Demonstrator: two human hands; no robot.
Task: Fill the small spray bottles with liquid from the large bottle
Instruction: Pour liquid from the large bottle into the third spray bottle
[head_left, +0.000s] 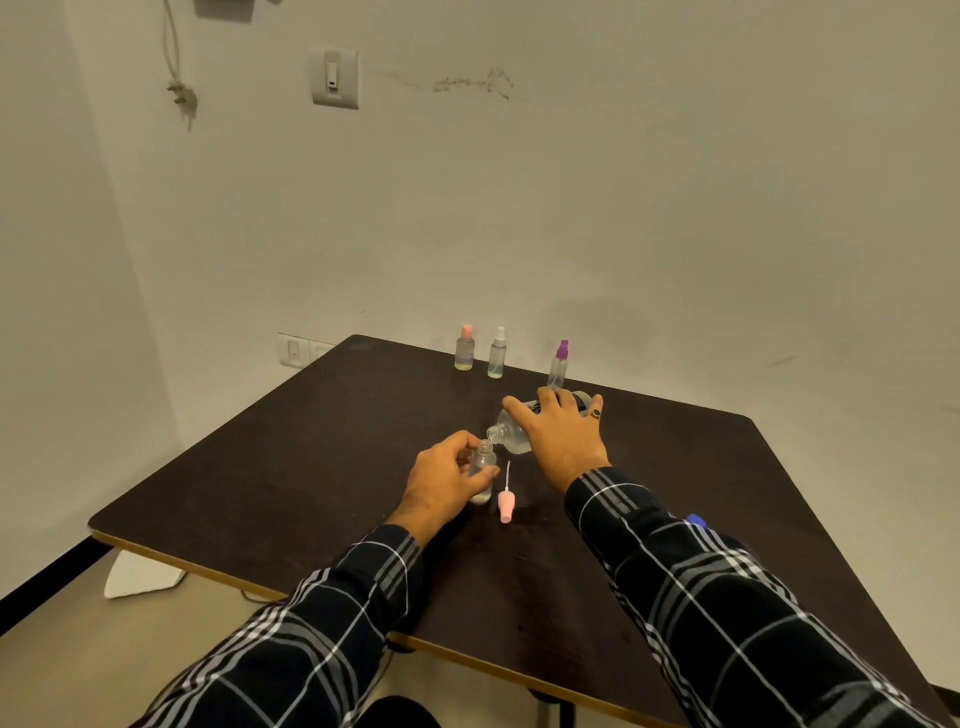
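Observation:
My left hand (444, 480) grips a small clear spray bottle (483, 467) that stands uncapped on the dark table (311, 467). My right hand (558, 434) holds the large clear bottle (511, 439) tipped on its side, its open neck right above the small bottle's mouth. A pink spray cap (505, 503) with its dip tube lies on the table just right of the small bottle. Three more small bottles stand at the far edge: one with a pink cap (464, 349), one with a white sprayer (497, 354), one with a purple sprayer (558, 365).
A small blue object (695, 519) peeks out behind my right sleeve on the table. The wall rises directly behind the table's far edge. A white object (140, 577) lies on the floor at the left, below the table's near-left edge.

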